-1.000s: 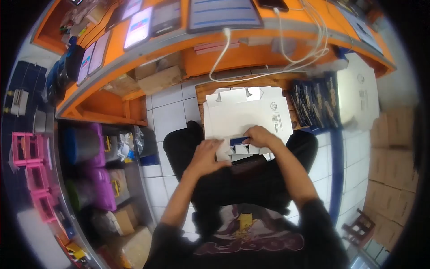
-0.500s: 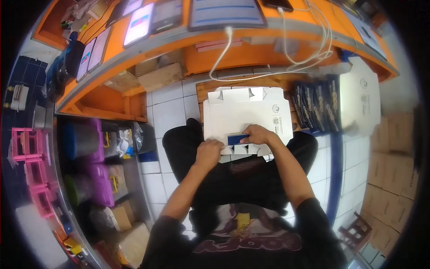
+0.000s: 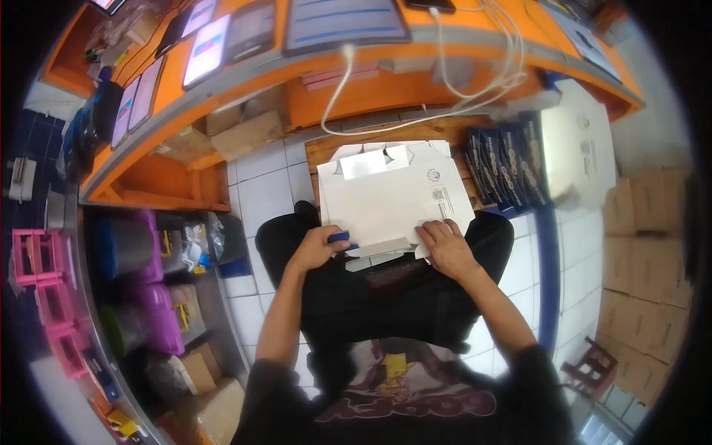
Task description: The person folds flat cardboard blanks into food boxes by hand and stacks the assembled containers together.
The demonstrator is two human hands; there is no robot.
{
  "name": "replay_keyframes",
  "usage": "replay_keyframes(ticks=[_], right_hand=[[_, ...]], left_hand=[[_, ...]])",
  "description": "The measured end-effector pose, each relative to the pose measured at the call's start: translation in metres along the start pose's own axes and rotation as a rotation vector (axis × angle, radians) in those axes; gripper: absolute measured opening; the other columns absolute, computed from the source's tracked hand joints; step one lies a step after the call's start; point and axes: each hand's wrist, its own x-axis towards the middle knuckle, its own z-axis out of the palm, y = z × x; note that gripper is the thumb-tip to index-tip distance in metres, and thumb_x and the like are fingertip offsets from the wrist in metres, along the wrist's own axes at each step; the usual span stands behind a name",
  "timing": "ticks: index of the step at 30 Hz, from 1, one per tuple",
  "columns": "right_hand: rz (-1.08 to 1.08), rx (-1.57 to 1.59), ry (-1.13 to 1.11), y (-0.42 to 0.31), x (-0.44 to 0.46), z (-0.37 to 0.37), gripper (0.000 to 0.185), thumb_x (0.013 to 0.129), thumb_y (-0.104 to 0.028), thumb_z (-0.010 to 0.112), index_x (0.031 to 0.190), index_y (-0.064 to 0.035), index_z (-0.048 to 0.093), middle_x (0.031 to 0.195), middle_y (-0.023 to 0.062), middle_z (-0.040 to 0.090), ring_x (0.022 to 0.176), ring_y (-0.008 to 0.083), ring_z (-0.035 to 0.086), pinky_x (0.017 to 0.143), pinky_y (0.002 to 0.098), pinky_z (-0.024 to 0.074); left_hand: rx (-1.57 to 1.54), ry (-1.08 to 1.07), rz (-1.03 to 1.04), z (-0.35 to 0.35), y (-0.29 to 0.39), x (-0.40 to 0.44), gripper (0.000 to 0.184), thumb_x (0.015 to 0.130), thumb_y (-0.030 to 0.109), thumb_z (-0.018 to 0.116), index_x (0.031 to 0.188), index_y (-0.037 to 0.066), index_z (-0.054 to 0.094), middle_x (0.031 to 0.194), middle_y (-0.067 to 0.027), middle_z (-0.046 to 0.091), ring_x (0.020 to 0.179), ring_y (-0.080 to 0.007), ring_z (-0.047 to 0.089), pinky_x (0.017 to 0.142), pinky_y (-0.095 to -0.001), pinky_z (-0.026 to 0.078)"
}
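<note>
A white unfolded cardboard box (image 3: 386,196) with dark print on its right side lies across my lap and a wooden board. My left hand (image 3: 317,248) is closed at the near left corner, its fingers around a small flap whose blue side (image 3: 339,236) shows. Between my hands, a pale flap (image 3: 383,247) along the near edge is tilted up. My right hand (image 3: 446,248) rests on the near right corner with its fingers spread on the card. At the far edge, several flaps (image 3: 363,164) stand partly raised.
Several dark blue printed boxes (image 3: 506,165) stand in a row on the right, beside more white cardboard sheets (image 3: 582,148). The orange desk (image 3: 319,104) ahead holds phones, a tablet (image 3: 345,22) and hanging white cables (image 3: 334,93). Shelves with purple bins (image 3: 159,319) are on the left; brown cartons (image 3: 645,274) on the right.
My right hand has moved right, off the blue flap to the near right corner, and its fingers have spread. The near middle flap now stands tilted up. The view has shifted slightly.
</note>
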Motion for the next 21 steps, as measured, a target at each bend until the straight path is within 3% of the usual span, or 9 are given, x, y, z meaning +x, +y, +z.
replay_keyframes(ticks=[2, 4, 6, 8, 10, 14, 15, 18, 21], right_hand=[[-0.011, 0.056, 0.074, 0.007, 0.006, 0.01, 0.043, 0.082, -0.012, 0.062, 0.124, -0.0055, 0.064, 0.12, 0.0105, 0.064, 0.117, 0.0304, 0.061, 0.107, 0.0473, 0.0447], [-0.038, 0.243, -0.198, 0.019, 0.018, 0.015, 0.029, 0.085, -0.016, 0.064, 0.112, -0.0065, 0.072, 0.109, 0.0135, 0.068, 0.105, 0.0344, 0.066, 0.095, 0.0471, 0.051], [0.005, 0.358, -0.202, 0.035, 0.027, 0.037, 0.024, 0.085, -0.015, 0.069, 0.107, -0.0055, 0.073, 0.105, 0.0145, 0.07, 0.1, 0.0358, 0.066, 0.091, 0.0465, 0.0518], [0.036, 0.569, -0.184, 0.043, 0.04, 0.032, 0.015, 0.087, -0.015, 0.073, 0.095, -0.0027, 0.076, 0.094, 0.019, 0.071, 0.089, 0.0405, 0.067, 0.083, 0.0466, 0.053], [0.041, 0.669, -0.249, 0.051, 0.048, 0.032, 0.015, 0.087, -0.016, 0.075, 0.095, -0.0027, 0.076, 0.092, 0.0193, 0.071, 0.088, 0.0382, 0.068, 0.081, 0.0435, 0.0532], [0.097, 0.821, -0.198, 0.041, 0.04, 0.039, 0.015, 0.088, -0.013, 0.077, 0.097, -0.0018, 0.075, 0.093, 0.0171, 0.071, 0.088, 0.0323, 0.069, 0.08, 0.0395, 0.0532], [0.085, 0.822, -0.171, 0.038, 0.035, 0.042, 0.014, 0.088, -0.013, 0.077, 0.097, -0.002, 0.075, 0.093, 0.017, 0.071, 0.089, 0.0325, 0.069, 0.081, 0.0393, 0.0531], [0.071, 0.824, -0.138, 0.036, 0.034, 0.047, 0.014, 0.088, -0.013, 0.077, 0.097, -0.0022, 0.075, 0.094, 0.0166, 0.07, 0.089, 0.0324, 0.068, 0.081, 0.0388, 0.0529], [0.093, 0.868, -0.104, 0.03, 0.028, 0.055, 0.015, 0.087, -0.013, 0.078, 0.096, -0.0019, 0.075, 0.093, 0.0165, 0.07, 0.088, 0.0326, 0.067, 0.081, 0.0381, 0.0532]], left_hand=[[-0.004, -0.03, 0.018, -0.002, -0.01, 0.003, 0.023, 0.092, 0.019, 0.077, 0.103, 0.0, 0.071, 0.089, -0.0029, 0.07, 0.081, -0.013, 0.062, 0.077, -0.0296, 0.051], [-0.001, -0.052, 0.033, -0.004, -0.018, 0.001, 0.022, 0.093, 0.019, 0.076, 0.104, 0.001, 0.071, 0.092, -0.0006, 0.068, 0.082, -0.0126, 0.062, 0.079, -0.0292, 0.051], [-0.602, 0.059, 0.015, -0.001, -0.022, 0.0, 0.02, 0.095, 0.016, 0.073, 0.107, 0.001, 0.069, 0.096, -0.0057, 0.068, 0.078, -0.0137, 0.064, 0.076, -0.0302, 0.055], [-0.737, 0.179, -0.142, 0.002, -0.021, 0.006, 0.031, 0.094, 0.023, 0.076, 0.11, -0.001, 0.066, 0.1, -0.005, 0.065, 0.08, -0.0146, 0.064, 0.077, -0.0312, 0.056], [-0.289, 0.452, -0.259, 0.013, -0.012, 0.011, 0.045, 0.088, 0.035, 0.082, 0.109, -0.001, 0.066, 0.095, -0.0054, 0.063, 0.081, -0.015, 0.064, 0.077, -0.031, 0.056], [-0.079, 0.358, -0.185, 0.015, 0.001, 0.031, 0.057, 0.08, 0.033, 0.085, 0.115, -0.006, 0.062, 0.107, -0.0187, 0.072, 0.096, -0.023, 0.072, 0.085, -0.0384, 0.057], [0.116, 0.378, -0.218, 0.014, 0.014, 0.032, 0.063, 0.076, 0.033, 0.085, 0.12, -0.006, 0.062, 0.114, -0.0255, 0.071, 0.101, -0.0316, 0.073, 0.089, -0.0395, 0.056], [0.453, 0.419, -0.354, 0.021, 0.046, 0.034, 0.048, 0.081, 0.028, 0.078, 0.12, 0.003, 0.064, 0.105, -0.0245, 0.073, 0.101, -0.0377, 0.072, 0.088, -0.046, 0.057], [0.692, 0.425, -0.405, 0.063, 0.058, 0.05, 0.051, 0.087, 0.024, 0.067, 0.129, -0.003, 0.055, 0.104, -0.0218, 0.073, 0.097, -0.0409, 0.072, 0.086, -0.0503, 0.057]])
